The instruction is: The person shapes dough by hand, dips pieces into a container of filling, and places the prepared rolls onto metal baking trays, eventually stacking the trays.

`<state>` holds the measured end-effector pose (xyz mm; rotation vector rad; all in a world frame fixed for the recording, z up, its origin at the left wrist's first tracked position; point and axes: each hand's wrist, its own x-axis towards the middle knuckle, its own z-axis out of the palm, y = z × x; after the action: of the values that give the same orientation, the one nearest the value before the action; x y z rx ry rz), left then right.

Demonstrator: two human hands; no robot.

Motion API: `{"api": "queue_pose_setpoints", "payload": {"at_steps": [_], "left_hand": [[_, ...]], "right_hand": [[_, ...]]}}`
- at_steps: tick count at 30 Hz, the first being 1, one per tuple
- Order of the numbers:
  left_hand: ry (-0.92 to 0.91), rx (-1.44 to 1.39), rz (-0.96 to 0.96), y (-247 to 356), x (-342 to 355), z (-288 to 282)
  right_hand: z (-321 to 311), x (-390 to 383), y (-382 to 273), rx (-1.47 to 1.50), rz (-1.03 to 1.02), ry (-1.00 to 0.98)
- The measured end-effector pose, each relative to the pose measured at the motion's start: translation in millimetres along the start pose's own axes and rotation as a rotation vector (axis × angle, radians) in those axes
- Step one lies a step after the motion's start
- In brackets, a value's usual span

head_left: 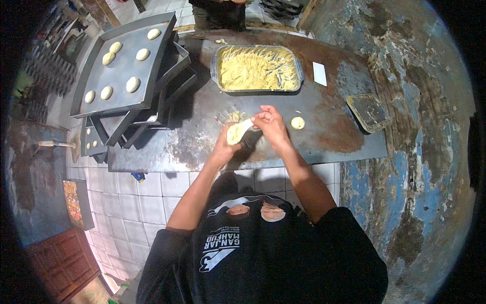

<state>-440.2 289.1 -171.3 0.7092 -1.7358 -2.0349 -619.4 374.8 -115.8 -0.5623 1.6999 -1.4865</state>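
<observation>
My left hand (223, 150) is cupped around a flattened piece of dough (236, 135) with yellowish paste on it, held above the near side of the metal table. With its thumb and fingertips, my right hand (274, 127) pinches the dough's upper right edge, drawn out into a pale strip. Just right of that hand, a small round dough ball (297, 123) sits on the tabletop. Beyond both hands stands a rectangular metal pan (214, 76) of yellow paste (253, 70), smeared up its sides. A smear of dough scraps (230, 115) lies behind my left hand.
Stacked metal trays (167, 76) rise at the left; the top one bears several spaced dough balls (132, 84). A white card (319, 74) and a shallow tray (368, 112) lie to the right, beside a peeling wall (420, 152). Another person (218, 14) stands across the table.
</observation>
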Motion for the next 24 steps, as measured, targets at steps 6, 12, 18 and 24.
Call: {"api": "queue_pose_setpoints", "payload": {"at_steps": [6, 12, 18, 24], "left_hand": [[0.224, 0.474, 0.1, 21, -38, 31], [0.095, -0.05, -0.042, 44, -76, 52], [0.07, -0.301, -0.047, 54, -96, 77], [0.139, -0.054, 0.062, 66, -102, 96]], "right_hand": [[25, -102, 7, -0.594, -0.509, -0.176], [-11, -139, 10, -0.307, -0.566, -0.021], [-4, -168, 19, -0.624, -0.738, 0.066], [6, -169, 39, -0.005, -0.306, 0.16]]}}
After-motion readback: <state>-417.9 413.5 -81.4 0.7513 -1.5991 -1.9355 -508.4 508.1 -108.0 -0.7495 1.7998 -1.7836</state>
